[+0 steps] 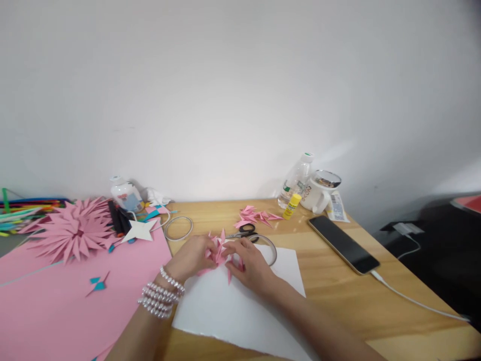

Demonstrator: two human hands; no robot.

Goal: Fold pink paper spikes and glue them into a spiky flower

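Between my two hands is a spiky pink folded-paper piece [218, 250], over the far edge of a white paper sheet [240, 311]. My left hand [197, 253], with pearl bracelets [160, 298] on its wrist, grips the piece from the left, its fingers closed. From the right, my right hand [248, 263] pinches the same piece, thumb and fingers curled around its points. Both hands partly cover it. Just beyond my right hand lie black-handled scissors [247, 229] and a roll of tape [272, 245]. Behind them rests a heap of pink folded pieces [255, 215].
A yellow glue stick [292, 206], a plastic bottle [296, 180] and a white mug [317, 195] stand at the back right. A phone [343, 244] with a cable lies right. Pink paper [56, 311], large pink paper flowers [77, 230] and a white bottle [126, 193] occupy the left.
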